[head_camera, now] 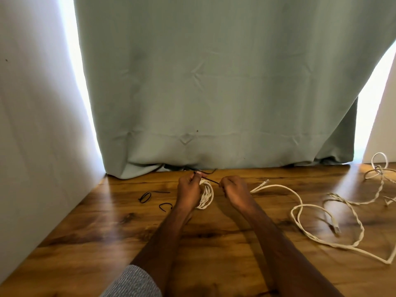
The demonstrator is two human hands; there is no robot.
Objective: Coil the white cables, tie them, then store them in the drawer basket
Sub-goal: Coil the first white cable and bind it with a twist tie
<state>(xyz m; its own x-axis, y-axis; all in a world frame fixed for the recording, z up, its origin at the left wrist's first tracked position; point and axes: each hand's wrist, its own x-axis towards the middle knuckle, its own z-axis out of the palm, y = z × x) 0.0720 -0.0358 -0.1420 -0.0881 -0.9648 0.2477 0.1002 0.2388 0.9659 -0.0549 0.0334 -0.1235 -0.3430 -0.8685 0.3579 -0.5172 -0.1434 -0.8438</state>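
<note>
A coiled white cable is held upright on the wooden table by my left hand, whose fingers curl round the coil and pinch one end of a thin black tie. My right hand pinches the other end of that tie, just right of the coil. A long loose white cable snakes over the table to the right. A twisted white cable lies beyond it, and a small looped one sits at the far right edge.
Two spare black ties lie on the table left of my left hand. A grey-green curtain hangs down to the table's back edge. A white wall closes the left side. No drawer basket is in view.
</note>
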